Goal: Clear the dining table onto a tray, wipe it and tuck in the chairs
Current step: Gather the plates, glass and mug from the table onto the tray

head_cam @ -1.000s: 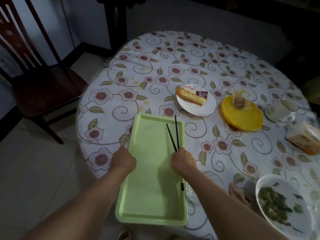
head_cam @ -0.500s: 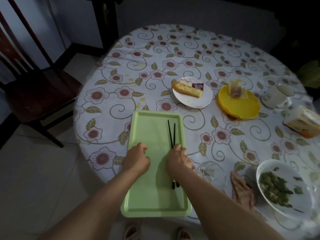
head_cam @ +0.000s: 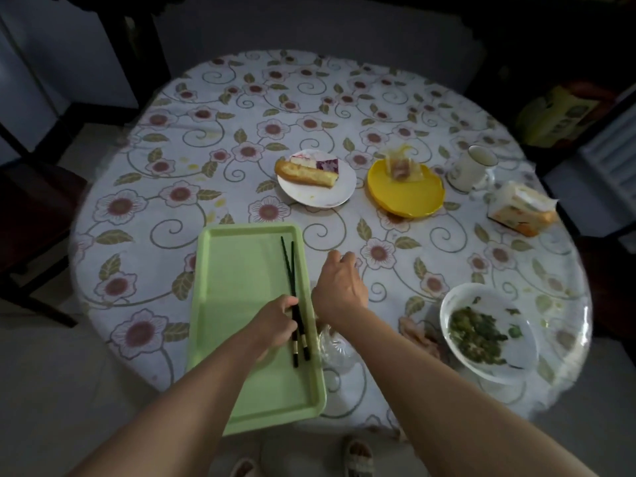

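Down low, left hand (head_cam: 275, 320) over the green tray (head_cam: 237, 304), fingers curled and touching the black chopsticks (head_cam: 292, 287) partway along; chopsticks lying inside the tray by its right edge, tips pointing away. Just to the right, right hand (head_cam: 339, 287) hovering over the flowered tablecloth (head_cam: 206, 139) beside the tray's right rim, fingers loosely bent, holding nothing. Right under that wrist, a clear glass piece (head_cam: 335, 346) on the cloth, touching or nearly touching the tray's edge; cannot tell which. Further right of the right hand, a crumpled pinkish cloth (head_cam: 420, 333) and then a white bowl of green vegetables (head_cam: 488, 330). Ahead of the right hand, a white plate (head_cam: 316, 182) with a bread roll and a slice of cake, and next to it a yellow plate (head_cam: 404, 187) with some wrapped food. Far right and ahead, a white mug (head_cam: 471, 168) and a tissue pack (head_cam: 521, 208). Off to the left of the left hand, a dark wooden chair (head_cam: 34, 201), standing apart from the table edge.
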`<state>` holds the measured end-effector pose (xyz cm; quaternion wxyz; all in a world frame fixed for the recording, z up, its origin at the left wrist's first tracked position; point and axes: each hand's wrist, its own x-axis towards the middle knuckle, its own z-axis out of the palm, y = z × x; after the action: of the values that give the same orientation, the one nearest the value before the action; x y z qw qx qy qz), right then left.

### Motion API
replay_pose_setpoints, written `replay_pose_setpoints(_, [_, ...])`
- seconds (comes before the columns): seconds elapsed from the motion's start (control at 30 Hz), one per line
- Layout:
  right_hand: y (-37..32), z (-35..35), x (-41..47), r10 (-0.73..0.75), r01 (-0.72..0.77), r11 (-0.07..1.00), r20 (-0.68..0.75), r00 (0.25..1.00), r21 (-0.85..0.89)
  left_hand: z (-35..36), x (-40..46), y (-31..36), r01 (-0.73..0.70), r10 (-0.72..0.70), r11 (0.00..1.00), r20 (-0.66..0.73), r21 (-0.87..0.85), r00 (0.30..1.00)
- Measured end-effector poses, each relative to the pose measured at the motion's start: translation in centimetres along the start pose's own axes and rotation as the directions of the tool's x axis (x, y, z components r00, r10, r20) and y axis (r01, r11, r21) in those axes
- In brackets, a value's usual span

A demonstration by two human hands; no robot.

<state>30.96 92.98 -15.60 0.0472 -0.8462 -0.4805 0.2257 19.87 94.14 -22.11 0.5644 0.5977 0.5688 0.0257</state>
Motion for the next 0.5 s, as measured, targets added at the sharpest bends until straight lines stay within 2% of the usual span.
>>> replay_pose_setpoints(0.13, [2.8, -1.7, 0.9, -0.003, 0.005, 0.999, -0.045, 0.999, 0.051, 1.2, -0.1, 0.8, 0.035, -0.035, 0.999, -0.053, -0.009, 0.998])
replay_pose_setpoints(0.3, [6.4, -3.7, 1.1, -0.019, 0.020, 0.994, -0.004, 1.000, 0.110, 1.1, -1.0, 2.6, 0.097, -0.088, 0.995, -0.344, 0.009, 0.935])
replay_pose_setpoints(0.4, [8.5, -4.6, 1.3, -0.018, 0.015, 0.992, 0.021, 1.000, 0.125, 1.4, -2.0, 5.5, 0.046, -0.065, 0.998, -0.463, -0.053, 0.884])
replay_pose_setpoints(0.5, [10.7, -5.7, 1.3, -0.009, 0.005, 0.989, 0.026, 1.000, 0.149, 3.0, -2.5, 9.2, -0.060, 0.054, 0.998, -0.499, 0.004, 0.865])
